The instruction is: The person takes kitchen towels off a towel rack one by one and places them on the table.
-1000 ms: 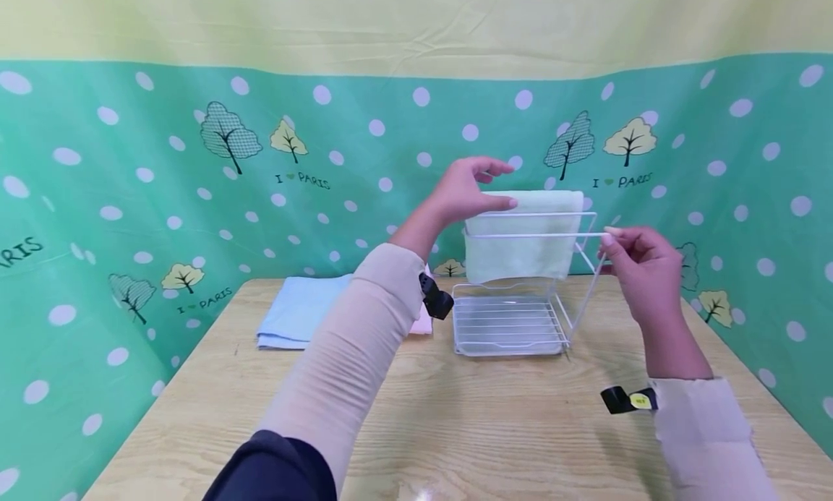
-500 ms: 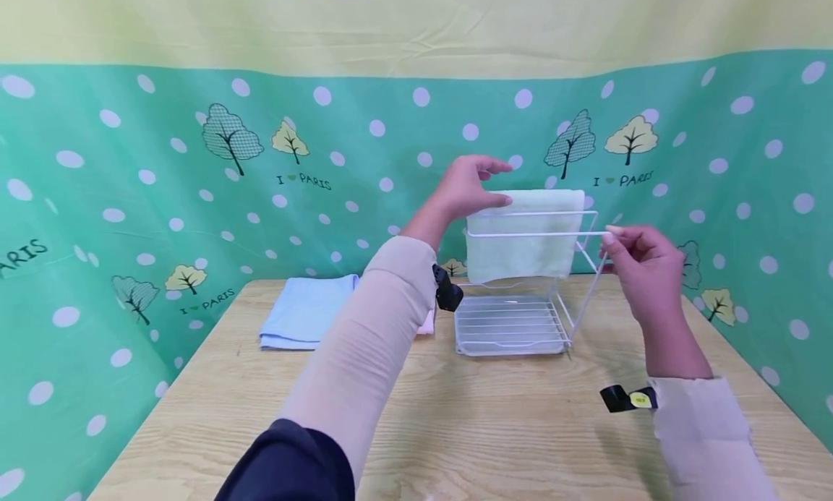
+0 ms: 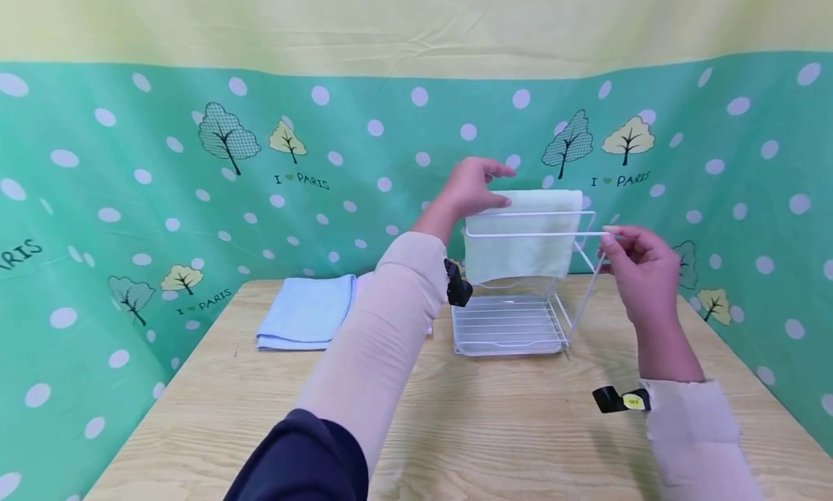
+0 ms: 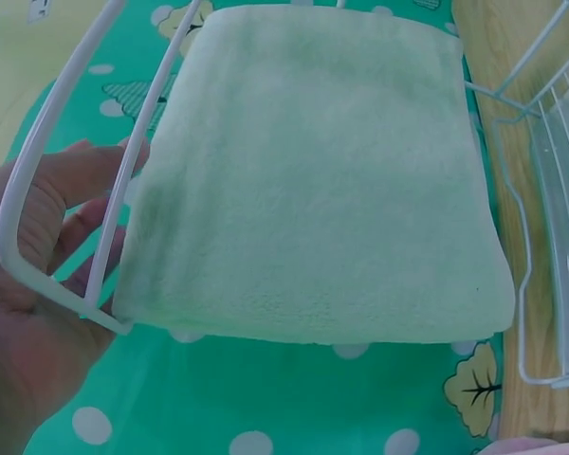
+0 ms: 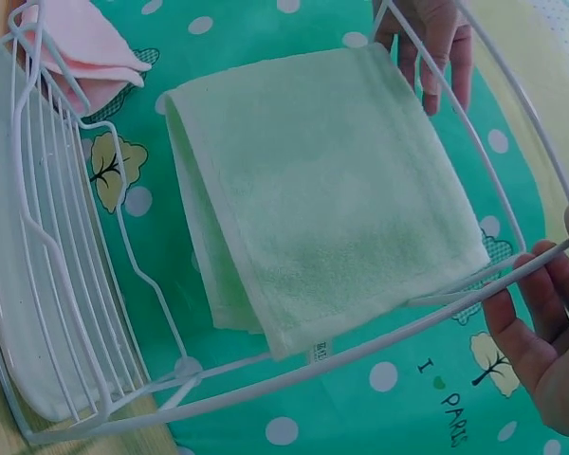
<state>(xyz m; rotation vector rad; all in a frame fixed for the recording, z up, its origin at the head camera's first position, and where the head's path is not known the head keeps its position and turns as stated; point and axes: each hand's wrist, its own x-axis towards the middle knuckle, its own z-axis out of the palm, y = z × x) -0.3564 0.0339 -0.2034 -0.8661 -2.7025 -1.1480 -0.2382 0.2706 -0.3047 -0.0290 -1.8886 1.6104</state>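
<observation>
A pale green towel hangs folded over the back top bar of a white wire rack. My right hand pinches the rack's front top corner between thumb and fingers, also seen in the right wrist view. At the rack's upper left, my left hand has its thumb by the towel's top edge and its fingers loosely extended above it. The left wrist view shows the left hand behind the side bars, fingertips right at the towel. Both layers of the towel hang down, with a small label at the lower edge.
A shallow translucent tray lies under the rack's wire base. Left of it, a folded blue towel lies on the wooden table. A pink cloth, partly behind my left sleeve in the head view, lies beside the rack. A patterned curtain hangs behind.
My left forearm has shifted slightly to the right, while its hand stays by the towel's top left. The right hand's pinch on the rack and the towel's position are unchanged.
</observation>
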